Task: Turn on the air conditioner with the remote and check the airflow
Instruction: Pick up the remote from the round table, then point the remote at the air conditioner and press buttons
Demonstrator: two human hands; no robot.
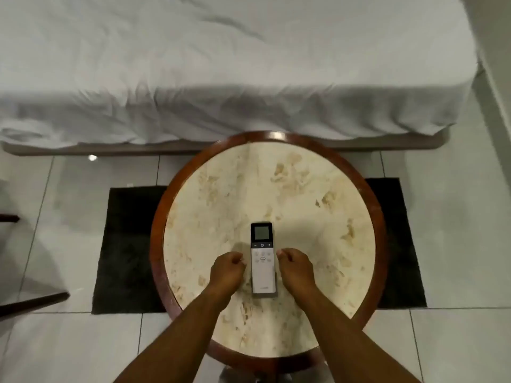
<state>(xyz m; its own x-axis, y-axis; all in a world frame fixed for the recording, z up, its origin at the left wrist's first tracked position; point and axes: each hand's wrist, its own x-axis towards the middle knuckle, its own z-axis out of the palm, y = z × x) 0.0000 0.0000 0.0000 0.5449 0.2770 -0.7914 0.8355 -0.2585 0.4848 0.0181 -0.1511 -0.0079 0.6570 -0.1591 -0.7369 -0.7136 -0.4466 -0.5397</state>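
Remote (263, 259) lies flat on the round table (318, 194), low centre of frame, between my left hand (227, 272) and right hand (296, 269), both loosely curled and gripping nothing. Pinching it carelessly from both sides, I could bump a wrong button or let it slide on the smooth top.

Round table (304, 189): pale marbled top, dark reddish wood rim. White remote (262, 258) lies flat on the top, near the front edge, display end toward the bed. Table stands on a black mat (124, 244) on the light tiled floor (69, 349).
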